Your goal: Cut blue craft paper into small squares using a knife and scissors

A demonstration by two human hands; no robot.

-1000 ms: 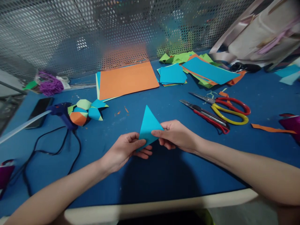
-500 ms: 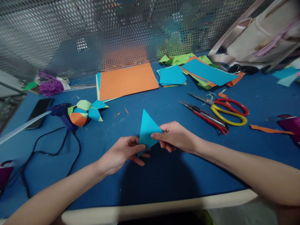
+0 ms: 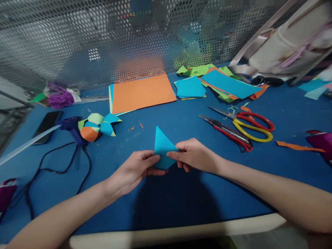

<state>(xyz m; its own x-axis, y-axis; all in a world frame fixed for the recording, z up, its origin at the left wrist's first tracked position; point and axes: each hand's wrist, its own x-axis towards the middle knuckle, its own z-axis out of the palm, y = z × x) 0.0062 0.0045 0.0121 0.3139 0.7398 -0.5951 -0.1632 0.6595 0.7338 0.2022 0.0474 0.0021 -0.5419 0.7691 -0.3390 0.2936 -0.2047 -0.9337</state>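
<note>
A folded blue piece of paper (image 3: pixel 163 148) with a pointed top is held over the blue table (image 3: pixel 109 204). My left hand (image 3: pixel 141 165) grips its left lower edge, thumb in front and fingers behind. At its right corner my right hand (image 3: pixel 190 154) pinches the paper between thumb and fingers. Part of the fingers is hidden behind the sheet. Beyond the hands lie a large orange sheet (image 3: pixel 144 93) on other sheets and a stack of blue squares (image 3: pixel 190 87).
Scissors (image 3: pixel 252 126) and a red cutter (image 3: pixel 228 133) lie to the right. On the left are a glue gun (image 3: pixel 75 128) with a black cable, folded paper shapes (image 3: pixel 94 125), a phone (image 3: pixel 48 126) and purple yarn (image 3: pixel 61 97). A perforated metal panel (image 3: pixel 103 41) stands behind.
The folded paper has tilted a little, its tip shifting left and down. My left fingers have drawn together beneath it. The whole view has shifted slightly.
</note>
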